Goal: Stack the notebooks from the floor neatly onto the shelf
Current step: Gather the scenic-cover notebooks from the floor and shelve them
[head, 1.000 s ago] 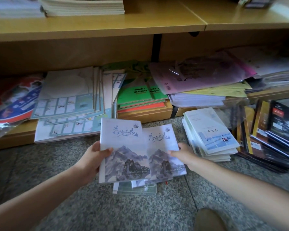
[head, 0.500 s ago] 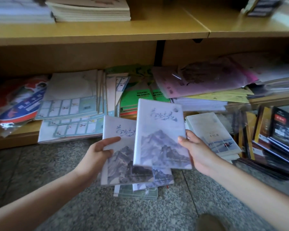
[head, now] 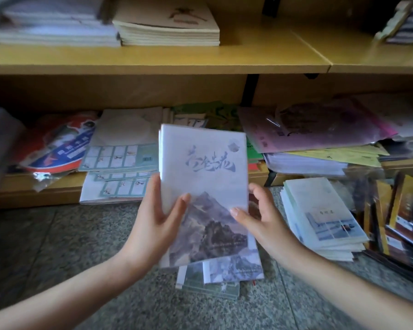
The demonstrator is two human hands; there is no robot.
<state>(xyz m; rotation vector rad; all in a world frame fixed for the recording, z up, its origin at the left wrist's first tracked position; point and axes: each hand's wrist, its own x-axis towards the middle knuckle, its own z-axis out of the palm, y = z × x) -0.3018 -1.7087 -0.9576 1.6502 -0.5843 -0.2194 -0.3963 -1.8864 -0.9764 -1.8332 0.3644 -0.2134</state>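
I hold a small stack of white notebooks [head: 203, 163] with a grey mountain picture on the cover, upright and lifted off the floor in front of the lower shelf. My left hand [head: 156, 220] grips the stack's left edge with the thumb on the cover. My right hand [head: 260, 219] pinches its right edge, thumb on the cover. Beneath them, more mountain-cover notebooks [head: 227, 272] lie in a loose pile on the speckled floor. Above runs the wooden shelf board [head: 260, 58], where a beige notebook stack [head: 169, 29] lies.
A white paper stack [head: 53, 29] lies left of the beige one on the shelf. The lower shelf holds grid-cover booklets [head: 119, 160], a red-blue packet [head: 57, 148] and pink plastic sleeves [head: 320, 129]. Pale notebooks [head: 320, 215] and dark books [head: 405, 225] sit on the floor at right.
The two separately held notebooks have come together into one aligned stack between both hands. The stack has risen from the floor pile toward the shelf.
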